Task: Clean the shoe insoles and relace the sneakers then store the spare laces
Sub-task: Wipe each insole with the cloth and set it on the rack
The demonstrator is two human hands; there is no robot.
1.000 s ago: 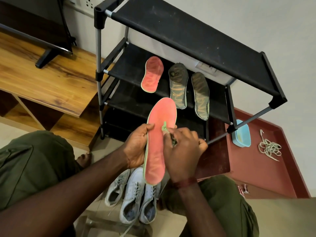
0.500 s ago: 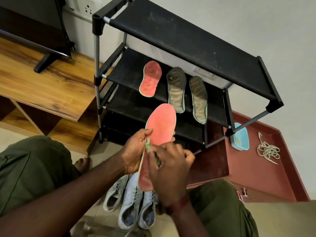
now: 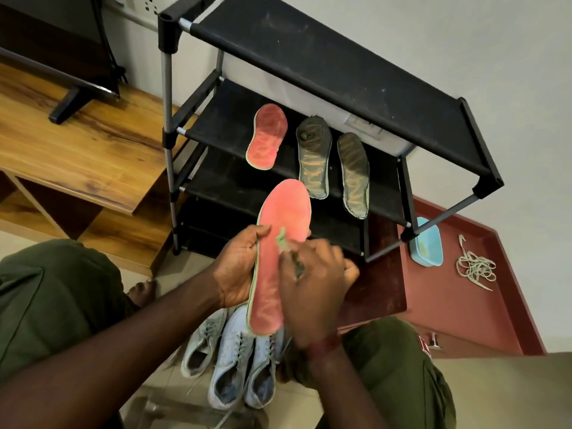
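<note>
Beyond both hands stands a black shoe rack point(image 3: 340, 66). On its middle shelf, above the left thumb, lies a second pink insole point(image 3: 266, 136). To the right of that lie two dark insoles point(image 3: 313, 159) side by side. Below the hands, on the floor between the knees, sit pale sneakers point(image 3: 235, 360), partly hidden by the held insole's heel and the right wrist. Well off to the right of the right hand a blue tub point(image 3: 425, 243) rests on a red ledge point(image 3: 464, 320), with a loose tangle of laces point(image 3: 475, 267) just past it. Left of the left hand is a wooden table point(image 3: 77, 144).

The left hand point(image 3: 238, 267) grips the insole point(image 3: 278, 243) by its left edge about halfway along, thumb lying across the front and fingers curled behind. The insole stands upright, toe up and heel down. The right hand point(image 3: 315, 289), back to the camera and slightly blurred, covers the insole's lower right side. Its fingers are curled round the dark handle of a small brush point(image 3: 281, 241), whose green head touches the pink face just right of the left thumb.

The insole is flat, salmon pink with a pale green rim and a faint worn pattern toward the heel. The rack has dusty black fabric shelves on grey metal tubes with black joints. The dark insoles are olive-brown with pale edges, and the table shows strong wood grain.
</note>
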